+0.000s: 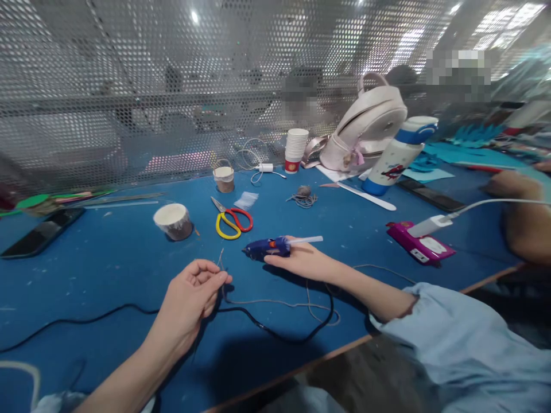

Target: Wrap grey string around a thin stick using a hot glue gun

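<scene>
Between thumb and fingers my left hand (191,295) pinches a thin grey string (275,301), whose short end sticks up above the fingertips. The rest of the string trails right across the table, under my right forearm. My right hand (303,261) is wrapped round a dark blue glue gun (269,248); its nozzle points left toward my left hand. A white glue stick (307,240) juts out of the gun's back. Just beyond lie scissors (232,223) with one yellow and one red handle. A small white-rimmed cup (173,222) stands beyond my left hand.
A second small cup (224,179), stacked paper cups (296,150), a ball of grey string (303,196), a backpack (365,126) and a bottle (400,155) stand farther back. A magenta power bank (419,243) lies right, near another person's blurred arm (527,215). A black cable (275,338) crosses the front.
</scene>
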A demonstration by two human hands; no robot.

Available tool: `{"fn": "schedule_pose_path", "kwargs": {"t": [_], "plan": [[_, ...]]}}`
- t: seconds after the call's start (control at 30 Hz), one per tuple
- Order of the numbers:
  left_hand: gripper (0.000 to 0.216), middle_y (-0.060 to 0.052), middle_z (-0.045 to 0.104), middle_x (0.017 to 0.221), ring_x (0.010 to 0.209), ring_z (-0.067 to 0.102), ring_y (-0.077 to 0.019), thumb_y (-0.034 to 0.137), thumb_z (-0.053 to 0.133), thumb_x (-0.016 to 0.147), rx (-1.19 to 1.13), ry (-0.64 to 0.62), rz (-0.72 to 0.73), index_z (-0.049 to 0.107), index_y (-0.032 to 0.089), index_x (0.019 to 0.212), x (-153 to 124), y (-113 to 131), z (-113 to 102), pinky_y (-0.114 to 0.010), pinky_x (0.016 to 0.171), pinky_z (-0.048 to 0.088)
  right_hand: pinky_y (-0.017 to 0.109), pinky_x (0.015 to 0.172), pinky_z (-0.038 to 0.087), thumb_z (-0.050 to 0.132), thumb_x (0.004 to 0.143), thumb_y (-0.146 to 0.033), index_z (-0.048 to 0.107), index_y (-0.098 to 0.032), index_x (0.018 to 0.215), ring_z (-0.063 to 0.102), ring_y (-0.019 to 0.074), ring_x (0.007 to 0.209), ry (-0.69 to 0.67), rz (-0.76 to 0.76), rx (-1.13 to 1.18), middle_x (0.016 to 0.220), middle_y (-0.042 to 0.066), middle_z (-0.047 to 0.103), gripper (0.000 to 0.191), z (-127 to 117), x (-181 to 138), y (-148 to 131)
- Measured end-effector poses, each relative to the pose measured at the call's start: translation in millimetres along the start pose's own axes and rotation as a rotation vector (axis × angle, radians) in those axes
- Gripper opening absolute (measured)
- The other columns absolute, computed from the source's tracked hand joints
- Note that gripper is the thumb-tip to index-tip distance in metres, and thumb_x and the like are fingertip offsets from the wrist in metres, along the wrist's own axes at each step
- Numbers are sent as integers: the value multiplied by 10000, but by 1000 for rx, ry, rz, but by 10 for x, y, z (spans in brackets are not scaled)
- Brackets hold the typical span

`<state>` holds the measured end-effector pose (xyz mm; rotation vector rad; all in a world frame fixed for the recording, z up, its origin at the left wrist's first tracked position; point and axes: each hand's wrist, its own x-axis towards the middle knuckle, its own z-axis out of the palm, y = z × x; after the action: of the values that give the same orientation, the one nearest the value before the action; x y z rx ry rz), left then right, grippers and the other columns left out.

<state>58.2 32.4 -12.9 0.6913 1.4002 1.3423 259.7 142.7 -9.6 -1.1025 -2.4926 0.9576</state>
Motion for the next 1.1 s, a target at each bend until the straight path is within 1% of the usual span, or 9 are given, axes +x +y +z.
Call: {"fn": "schedule_pose_path", "kwargs": {"t": [0.13, 0.27, 0.43, 0.5, 0.57, 0.67, 0.77, 0.9, 1.1], "plan": [[355, -43, 683, 610, 314, 282, 9, 286, 791, 595, -16, -7, 8, 498, 159, 750, -25, 19, -11, -131, 320, 173, 270, 686, 404, 550, 800, -519, 623, -165, 797, 562, 186, 798, 73, 7, -251, 893, 68, 620, 362, -140, -196, -21], [349, -40, 683, 616, 319, 288, 9, 282, 788, 603, -36, -14, 19, 500, 159, 757, -42, 40, -12, -129, 322, 181, 266, 596, 349, 526, 838, -450, 555, -165, 647, 501, 142, 613, 103, 118, -372, 657, 31, 579, 344, -303, -559, -203], [361, -33, 680, 622, 315, 282, 13, 288, 798, 584, -41, -18, 21, 507, 160, 755, -64, 49, 22, -125, 319, 174, 214, 614, 411, 607, 794, -358, 565, -174, 840, 508, 93, 660, -160, 46, 358, 740, -14, 575, 194, 6, -526, -521], [371, 12, 633, 553, 311, 282, 10, 296, 809, 563, -56, -3, 30, 513, 161, 740, -73, 51, 33, -123, 316, 172, 227, 696, 450, 724, 676, -302, 552, -171, 938, 551, 98, 758, -131, 102, 642, 884, 7, 595, 340, 265, -321, -587], [376, 65, 552, 471, 308, 296, 0, 297, 819, 541, -81, 21, 47, 519, 163, 724, -75, 55, 35, -122, 314, 182, 232, 713, 467, 784, 583, -271, 536, -160, 910, 566, 91, 744, -125, 218, 953, 821, -6, 587, 425, 498, -107, -627], [391, 73, 541, 480, 339, 406, -34, 287, 831, 509, -113, 59, 55, 531, 168, 729, -65, 61, 25, -135, 331, 266, 256, 648, 505, 795, 558, -301, 507, -164, 862, 602, 103, 662, -289, 269, 1340, 725, -15, 597, 440, 693, 84, -679], [385, 71, 550, 502, 348, 412, -32, 281, 832, 518, -123, 66, 55, 531, 170, 731, -54, 59, 11, -134, 335, 261, 174, 433, 402, 776, 598, -295, 488, -176, 827, 483, 53, 445, -350, 255, 1425, 556, -68, 531, 387, 727, 101, -718], [336, 105, 455, 430, 325, 315, -11, 271, 814, 572, -120, 41, 100, 529, 171, 720, -51, 44, -9, -130, 328, 202, 141, 333, 141, 762, 639, -294, 453, -201, 798, 219, 12, 349, -164, 297, 1402, 434, -142, 342, 359, 716, 49, -736], [298, 110, 415, 433, 348, 303, -13, 242, 803, 598, -123, 56, 153, 542, 173, 723, -43, 32, -19, -136, 343, 214, 181, 349, 112, 687, 718, -382, 460, -190, 754, 199, 22, 361, 7, 290, 1373, 432, -129, 340, 300, 761, 52, -773]]}}
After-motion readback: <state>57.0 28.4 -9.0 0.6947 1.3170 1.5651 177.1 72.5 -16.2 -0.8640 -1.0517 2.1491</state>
